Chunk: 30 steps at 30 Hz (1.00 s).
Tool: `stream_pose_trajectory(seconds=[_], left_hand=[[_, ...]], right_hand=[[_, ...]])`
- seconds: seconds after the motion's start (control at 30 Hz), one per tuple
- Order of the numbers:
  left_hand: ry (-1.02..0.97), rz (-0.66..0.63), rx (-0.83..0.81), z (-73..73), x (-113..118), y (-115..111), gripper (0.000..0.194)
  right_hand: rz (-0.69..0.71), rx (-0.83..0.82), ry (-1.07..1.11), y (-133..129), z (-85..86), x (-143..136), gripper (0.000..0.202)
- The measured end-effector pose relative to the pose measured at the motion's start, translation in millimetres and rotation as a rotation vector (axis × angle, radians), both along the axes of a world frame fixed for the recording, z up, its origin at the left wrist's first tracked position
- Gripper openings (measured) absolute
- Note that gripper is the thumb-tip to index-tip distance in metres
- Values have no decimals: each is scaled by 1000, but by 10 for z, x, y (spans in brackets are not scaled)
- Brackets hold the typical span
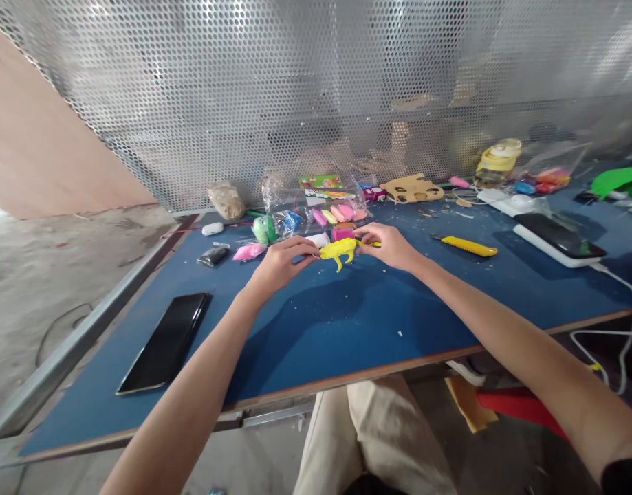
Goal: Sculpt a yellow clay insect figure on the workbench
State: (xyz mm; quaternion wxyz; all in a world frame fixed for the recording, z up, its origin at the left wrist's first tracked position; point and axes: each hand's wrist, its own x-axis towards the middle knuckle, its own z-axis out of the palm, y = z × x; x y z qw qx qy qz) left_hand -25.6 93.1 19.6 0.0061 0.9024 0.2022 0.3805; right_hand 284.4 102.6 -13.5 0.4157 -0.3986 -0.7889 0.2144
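Note:
A small yellow clay figure [339, 250] with thin legs hangs a little above the blue table, between my two hands. My left hand [289, 260] pinches its left end with the fingertips. On the other side, my right hand [385, 246] holds its right end between thumb and fingers, where a thin yellow piece pokes out. Behind the figure lie a pink block [342, 234] and a white piece [318, 240]. Packs of coloured clay [341, 212] sit farther back.
A black tablet [164, 342] lies at the left of the blue table [316, 344]. Toward the right are a yellow cutter [469, 246], a phone [559, 236] on a white power bank with a cable, and a yellow-topped jar [498, 163]. Perforated metal [295, 82] stands behind.

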Motion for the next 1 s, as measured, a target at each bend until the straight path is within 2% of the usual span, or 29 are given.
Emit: stream_pose_trajectory(seconds=[0.17, 0.37, 0.5, 0.6, 0.7, 0.83, 0.9, 1.0], left_hand=[[49, 8, 9, -1, -13, 22, 15], [46, 16, 37, -35, -71, 83, 18], [47, 26, 39, -16, -112, 93, 20], [48, 39, 24, 23, -127, 64, 22], [-20, 75, -52, 51, -99, 20, 18], [-234, 196, -381, 48, 17, -31, 15], [-343, 216, -529, 38, 80, -40, 18], [-425, 208, -649, 25, 135, -26, 23]], right_hand=[[-21, 297, -288, 29, 63, 85, 17], [-149, 539, -534, 5, 190, 144, 16], [-179, 589, -543, -33, 235, 143, 17], [-184, 504, -432, -52, 241, 134, 19], [-123, 306, -225, -74, 268, 144, 25], [-52, 27, 16, -109, 333, 170, 37], [-22, -60, 57, -117, 352, 168, 39], [1, -140, 48, -119, 353, 141, 48]])
